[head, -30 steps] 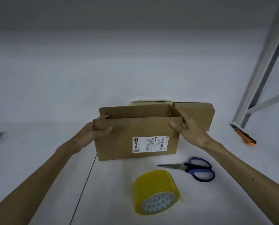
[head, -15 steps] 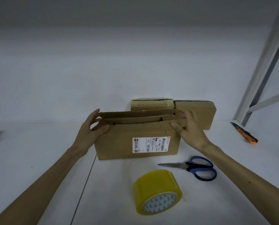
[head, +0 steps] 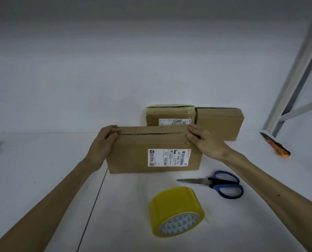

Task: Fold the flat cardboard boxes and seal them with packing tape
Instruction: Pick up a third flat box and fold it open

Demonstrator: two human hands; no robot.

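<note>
Well, the cardboard box (head: pixel 133 151) stands in the middle of the white table (head: pixel 42 170), its label (head: pixel 168 157) facing the person and its top flaps brought down to a seam along the upper edge. The left hand (head: pixel 103 144) has its fingers curled over the top left corner, gripping it; the right hand (head: pixel 207 144) lies at the top right corner with fairly straight fingers pressing the flap down and the thumb against the front face. From here the seam is seen almost edge-on, so I cannot say whether the flaps meet flush. To my mind the job now is holding the lid shut for sealing: press evenly at both ends, square the flaps, then free one hand for the tape roll (head: pixel 175 206) lying near the front, with the scissors (head: pixel 222 184) just right of it. Letting go too early may let a flap spring up.
</note>
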